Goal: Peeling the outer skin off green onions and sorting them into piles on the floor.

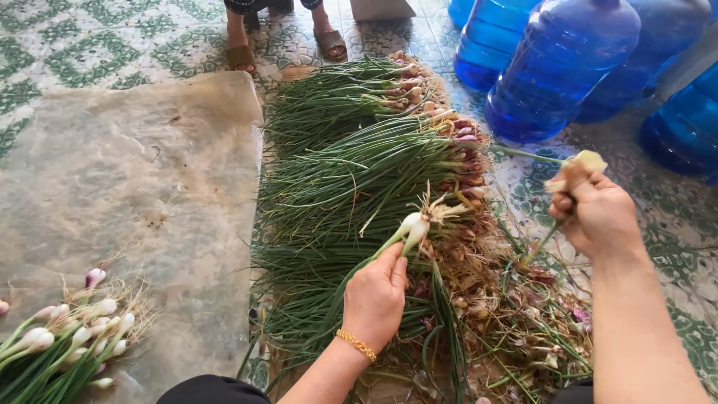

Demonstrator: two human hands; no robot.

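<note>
I'm seeing no labels, signs or screens here. The only containers are big blue water jugs (561, 67), round-bodied and see-through, standing close together just beyond the heap of green onions (359, 172), at its far right, one partly behind another.

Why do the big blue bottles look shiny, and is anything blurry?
Head view: soft daylight glints off the blue bottles; shadows are faint; the right hand and its peel look slightly smeared, while the left hand and the onions stay sharp; edges bend a little.
</note>
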